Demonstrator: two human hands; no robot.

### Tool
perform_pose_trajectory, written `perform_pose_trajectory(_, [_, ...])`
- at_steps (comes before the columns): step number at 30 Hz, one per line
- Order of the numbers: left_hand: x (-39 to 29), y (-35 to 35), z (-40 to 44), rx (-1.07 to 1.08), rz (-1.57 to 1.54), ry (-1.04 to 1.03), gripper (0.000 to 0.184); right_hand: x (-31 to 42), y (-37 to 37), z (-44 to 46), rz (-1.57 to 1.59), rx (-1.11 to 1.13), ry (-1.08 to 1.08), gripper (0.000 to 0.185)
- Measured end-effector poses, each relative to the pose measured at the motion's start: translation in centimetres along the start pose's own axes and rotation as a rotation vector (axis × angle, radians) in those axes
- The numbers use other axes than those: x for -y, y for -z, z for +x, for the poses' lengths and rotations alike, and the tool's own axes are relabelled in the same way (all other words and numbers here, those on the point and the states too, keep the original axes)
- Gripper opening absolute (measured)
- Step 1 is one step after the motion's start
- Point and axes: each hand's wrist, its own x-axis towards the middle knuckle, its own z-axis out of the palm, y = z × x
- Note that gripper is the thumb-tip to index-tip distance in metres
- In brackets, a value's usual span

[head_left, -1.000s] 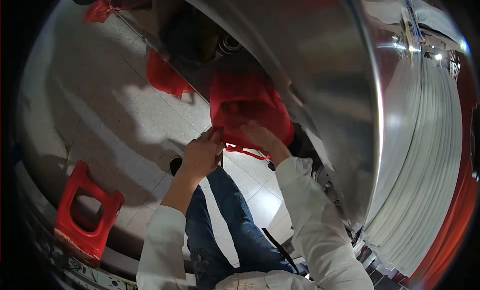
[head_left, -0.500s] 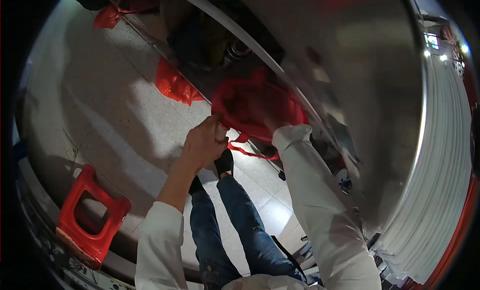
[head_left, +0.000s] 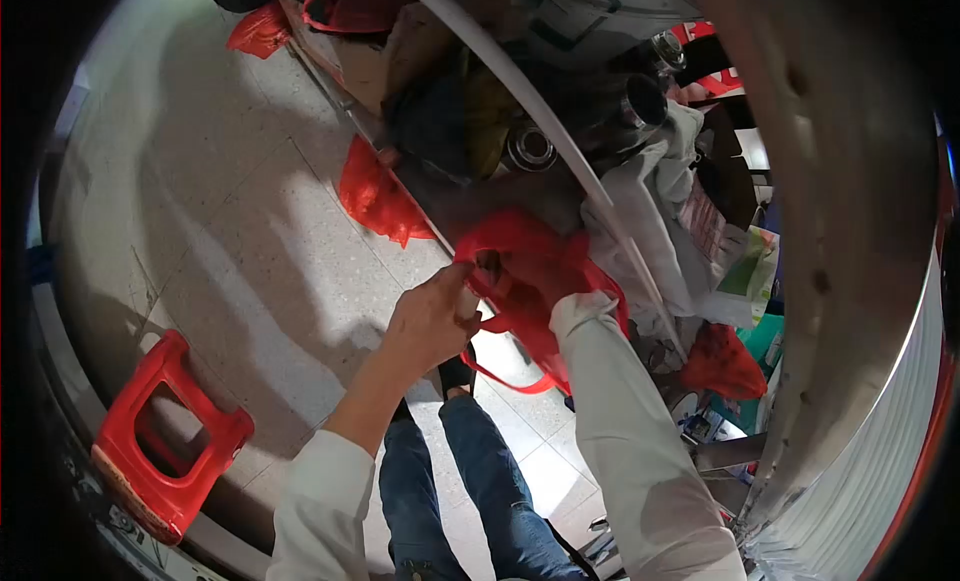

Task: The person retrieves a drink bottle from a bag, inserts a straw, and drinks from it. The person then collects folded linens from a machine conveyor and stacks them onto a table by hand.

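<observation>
Around me, a red stool (head_left: 215,456) stands on the floor (head_left: 225,231) to the left, and a crumpled red plastic bag (head_left: 380,196) lies by the shelf's edge. A pale curved bar (head_left: 545,111) crosses in front of crowded things, among them white cloth (head_left: 645,226). Near the middle, just ahead of my legs (head_left: 485,471), the red bag (head_left: 515,236) sags, its strap hanging down. My left hand (head_left: 435,316) has its fingers pinched together on the rim; my right hand (head_left: 545,274) is mostly hidden inside, so I cannot tell its grip.
</observation>
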Motion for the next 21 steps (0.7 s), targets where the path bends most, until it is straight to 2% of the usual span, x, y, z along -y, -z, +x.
perform_pose_trajectory(5, [0.1,-0.2,0.5,-0.028,-0.004,0.005,0.049,-0.9,1.3,-2.3,0.165,0.076,-0.023,0.016])
perform_pose_trajectory(6, [-0.3,0.2,0.8,0.043,-0.02,0.087,0.049,-1.1,1.4,-2.7,0.192,0.085,-0.028,0.016])
perform_pose_trajectory(11, [-1.0,0.1,1.1,0.036,-0.042,0.009,0.054,-1.2,1.8,-3.3,0.236,0.072,-0.031,0.015])
perform_pose_trajectory(13, [0.1,-0.5,0.6,-0.005,-0.055,-0.059,0.055,-1.1,1.6,-2.9,0.207,0.044,-0.028,0.014])
perform_pose_trajectory(17, [-0.3,0.3,0.1,0.081,-0.009,0.008,0.055,-0.3,0.3,-1.9,0.096,-0.015,-0.016,0.014])
perform_pose_trajectory(20, [0.6,-0.5,0.5,-0.004,0.017,-0.099,0.055,0.5,-1.4,-1.0,-0.048,-0.086,-0.015,0.014])
perform_pose_trajectory(21, [0.7,-0.8,0.6,0.027,0.011,-0.103,0.057,0.5,-1.9,-1.0,-0.082,-0.11,-0.017,0.014])
